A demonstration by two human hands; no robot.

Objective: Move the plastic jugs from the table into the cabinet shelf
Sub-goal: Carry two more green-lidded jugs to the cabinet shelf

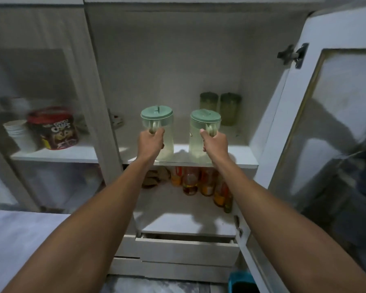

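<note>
My left hand point(151, 142) grips the handle of one clear plastic jug with a green lid point(157, 132); my right hand point(215, 144) grips its twin point(205, 136). Both sit at the white cabinet shelf point(239, 154) edge. They look empty, light, stiff; handles are best.

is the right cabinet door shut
No, the door stands swung open while both hands hold jugs at the shelf.

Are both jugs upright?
Yes. The left jug and right jug stand vertical, lids level on top, held by their handles.
</note>
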